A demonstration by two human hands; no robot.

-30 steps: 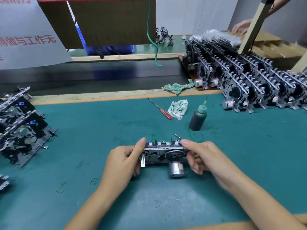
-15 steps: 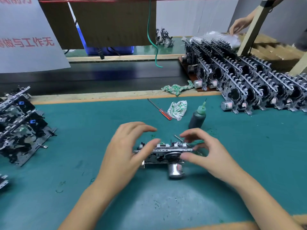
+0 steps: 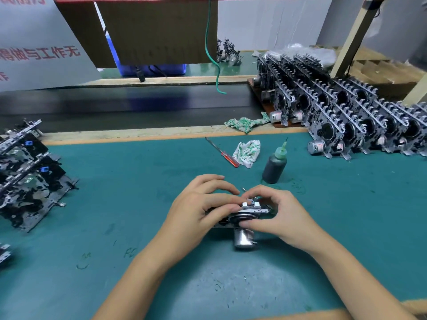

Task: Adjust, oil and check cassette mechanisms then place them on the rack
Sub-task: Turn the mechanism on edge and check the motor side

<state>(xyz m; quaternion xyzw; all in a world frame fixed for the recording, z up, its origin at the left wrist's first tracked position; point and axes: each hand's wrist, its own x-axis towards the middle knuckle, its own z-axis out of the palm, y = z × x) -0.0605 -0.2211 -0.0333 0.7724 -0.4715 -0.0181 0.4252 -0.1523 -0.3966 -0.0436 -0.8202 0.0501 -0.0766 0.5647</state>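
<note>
Tabletop (image 3: 92,227): flat surface under a teal mat, matte, marked with small dark scuffs; a pale wooden strip runs along its far edge.
Cassette mechanism (image 3: 250,210): one unit of stamped grey metal and black plastic, lying on the tabletop at centre, between both hands; a shiny cylindrical metal motor (image 3: 242,237) sticks out toward the viewer.
Left hand (image 3: 198,209): fingers curled over the left end and top of the cassette mechanism, holding it.
Right hand (image 3: 282,215): fingers curled round the right end, thumb against the round part below the top edge; a thin metal pin shows just behind the fingertips, and whether they hold it cannot be told.
Oil bottle (image 3: 275,166): one, dark rounded body, pale green tapered cap with a thin needle tip; upright, just beyond the hands.
Screwdriver (image 3: 221,152): one, thin steel shaft, clear red handle, lying flat left of the bottle.
Cloths: two, white with green print, crumpled; one (image 3: 247,151) beside the screwdriver handle, one (image 3: 245,123) on the wooden strip.
Rack (image 3: 261,95): brown board at right back, carrying upright mechanisms (image 3: 346,116) in close rows; too many and too overlapped to count.
Left pile (image 3: 25,174): more mechanisms, stacked at a tilt at the left edge.
Conveyor belt (image 3: 115,107): smooth black band beyond the tabletop.
Cable (image 3: 215,54): one green cord hanging over the belt.
</note>
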